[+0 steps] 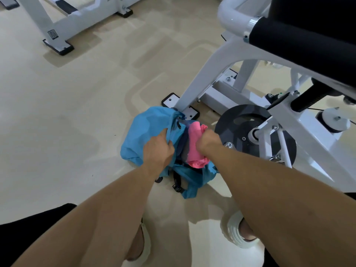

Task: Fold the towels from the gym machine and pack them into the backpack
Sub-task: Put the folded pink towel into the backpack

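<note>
Head view: blue backpack (146, 135) on floor (67, 112), mouth open. Left hand (159, 149) grips its fabric edge; right hand (207, 141) clutches pink towel (194, 147) inside opening.

Both forearms (115, 205) bare, no sleeves, watch or jewellery in view. Black garment (28, 234) at lower left edge. Feet in white ridged open-toe slides (234, 235), toes exposed.

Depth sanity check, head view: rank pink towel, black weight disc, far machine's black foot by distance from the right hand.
1. pink towel: in the right hand grip, at the blue backpack mouth.
2. black weight disc: just right of the hand.
3. far machine's black foot: upper left, across the floor.
</note>
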Demonstrator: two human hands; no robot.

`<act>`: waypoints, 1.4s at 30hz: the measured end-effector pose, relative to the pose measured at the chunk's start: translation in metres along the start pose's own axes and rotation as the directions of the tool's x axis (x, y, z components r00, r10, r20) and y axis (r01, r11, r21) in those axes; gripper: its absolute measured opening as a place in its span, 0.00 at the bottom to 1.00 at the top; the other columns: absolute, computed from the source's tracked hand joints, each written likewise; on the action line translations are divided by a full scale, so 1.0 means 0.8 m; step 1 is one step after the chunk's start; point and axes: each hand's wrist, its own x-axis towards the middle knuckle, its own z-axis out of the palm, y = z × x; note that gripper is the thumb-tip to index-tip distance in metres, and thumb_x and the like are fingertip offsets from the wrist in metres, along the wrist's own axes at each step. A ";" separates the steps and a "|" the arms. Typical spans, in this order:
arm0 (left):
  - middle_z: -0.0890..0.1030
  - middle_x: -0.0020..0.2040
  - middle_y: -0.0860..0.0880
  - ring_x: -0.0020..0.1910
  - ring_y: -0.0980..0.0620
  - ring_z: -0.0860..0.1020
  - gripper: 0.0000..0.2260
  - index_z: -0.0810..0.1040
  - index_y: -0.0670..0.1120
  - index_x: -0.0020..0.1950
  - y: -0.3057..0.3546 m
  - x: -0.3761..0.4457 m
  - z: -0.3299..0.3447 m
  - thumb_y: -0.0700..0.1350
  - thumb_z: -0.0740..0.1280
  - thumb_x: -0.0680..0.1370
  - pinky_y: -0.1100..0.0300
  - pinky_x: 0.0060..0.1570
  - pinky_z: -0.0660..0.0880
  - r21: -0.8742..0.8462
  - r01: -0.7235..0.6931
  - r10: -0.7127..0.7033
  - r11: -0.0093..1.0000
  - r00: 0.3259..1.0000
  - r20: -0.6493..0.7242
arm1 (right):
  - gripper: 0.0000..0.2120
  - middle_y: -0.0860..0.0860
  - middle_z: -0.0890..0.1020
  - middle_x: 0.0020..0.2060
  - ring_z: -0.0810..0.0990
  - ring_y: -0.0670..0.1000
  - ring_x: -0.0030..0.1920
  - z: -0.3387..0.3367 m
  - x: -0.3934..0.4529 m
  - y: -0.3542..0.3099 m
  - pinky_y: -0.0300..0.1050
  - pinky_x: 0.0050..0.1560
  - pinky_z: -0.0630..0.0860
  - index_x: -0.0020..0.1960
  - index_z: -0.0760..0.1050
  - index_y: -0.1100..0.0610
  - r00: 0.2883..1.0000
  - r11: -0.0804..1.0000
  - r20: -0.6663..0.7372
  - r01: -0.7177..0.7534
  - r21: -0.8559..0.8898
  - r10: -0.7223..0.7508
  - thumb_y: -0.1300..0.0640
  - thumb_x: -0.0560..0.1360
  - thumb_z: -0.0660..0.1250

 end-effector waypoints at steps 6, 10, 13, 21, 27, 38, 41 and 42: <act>0.76 0.43 0.43 0.43 0.41 0.75 0.03 0.71 0.43 0.48 -0.002 -0.006 0.015 0.42 0.61 0.78 0.48 0.44 0.72 -0.123 -0.088 0.095 0.988 0.994 0.053 | 0.18 0.61 0.76 0.64 0.77 0.62 0.62 0.023 0.009 -0.005 0.52 0.60 0.76 0.69 0.69 0.63 0.999 0.985 0.012 -0.031 0.172 0.030 0.60 0.81 0.63; 0.73 0.42 0.45 0.42 0.44 0.73 0.06 0.68 0.44 0.44 -0.004 -0.002 0.019 0.42 0.64 0.77 0.53 0.42 0.68 -0.155 -0.054 0.065 0.986 0.996 0.066 | 0.21 0.60 0.78 0.63 0.78 0.62 0.61 0.040 0.013 0.000 0.53 0.60 0.76 0.71 0.67 0.60 0.997 0.970 0.043 -0.069 0.233 0.060 0.59 0.80 0.65; 0.75 0.42 0.45 0.43 0.45 0.74 0.06 0.69 0.43 0.46 0.001 0.000 0.026 0.43 0.65 0.76 0.52 0.42 0.70 -0.178 -0.011 0.032 0.984 0.993 0.116 | 0.23 0.59 0.78 0.63 0.78 0.62 0.62 0.050 0.011 0.009 0.52 0.61 0.75 0.73 0.66 0.59 0.998 0.977 0.055 -0.046 0.206 0.035 0.60 0.79 0.66; 0.80 0.51 0.43 0.51 0.42 0.78 0.09 0.73 0.43 0.55 0.025 0.003 0.041 0.42 0.67 0.76 0.46 0.54 0.78 -0.200 0.086 -0.043 0.976 0.976 0.214 | 0.17 0.56 0.81 0.53 0.80 0.59 0.49 0.057 0.001 0.029 0.56 0.53 0.79 0.67 0.67 0.54 0.975 0.925 -0.194 -0.029 0.379 0.110 0.61 0.79 0.57; 0.79 0.50 0.42 0.50 0.42 0.78 0.08 0.73 0.41 0.55 0.038 0.002 0.051 0.39 0.65 0.76 0.51 0.50 0.75 -0.177 0.064 -0.022 0.982 0.973 0.228 | 0.18 0.59 0.79 0.59 0.80 0.61 0.57 0.046 -0.002 0.055 0.53 0.56 0.77 0.64 0.69 0.59 0.941 0.919 -0.141 -0.254 0.302 0.307 0.55 0.76 0.65; 0.80 0.53 0.43 0.54 0.43 0.79 0.11 0.73 0.42 0.59 0.037 0.000 0.054 0.40 0.66 0.78 0.51 0.57 0.77 -0.153 0.073 -0.033 0.986 0.968 0.248 | 0.17 0.56 0.80 0.61 0.80 0.58 0.59 0.047 -0.009 0.069 0.51 0.59 0.77 0.66 0.74 0.59 0.930 0.930 0.002 -0.366 -0.037 0.367 0.56 0.78 0.64; 0.80 0.53 0.43 0.53 0.43 0.79 0.11 0.73 0.42 0.59 0.036 0.000 0.051 0.40 0.66 0.78 0.50 0.57 0.77 -0.154 0.075 -0.035 0.985 0.969 0.246 | 0.17 0.56 0.79 0.62 0.80 0.57 0.61 0.044 -0.013 0.073 0.50 0.58 0.75 0.67 0.74 0.59 0.937 0.931 -0.030 -0.350 -0.100 0.349 0.57 0.79 0.63; 0.80 0.53 0.43 0.53 0.43 0.79 0.11 0.73 0.42 0.59 0.036 0.000 0.051 0.40 0.67 0.78 0.50 0.57 0.78 -0.154 0.076 -0.036 0.985 0.969 0.246 | 0.16 0.55 0.80 0.61 0.80 0.56 0.60 0.042 -0.013 0.072 0.49 0.56 0.75 0.66 0.74 0.58 0.943 0.935 -0.063 -0.332 -0.125 0.327 0.57 0.79 0.63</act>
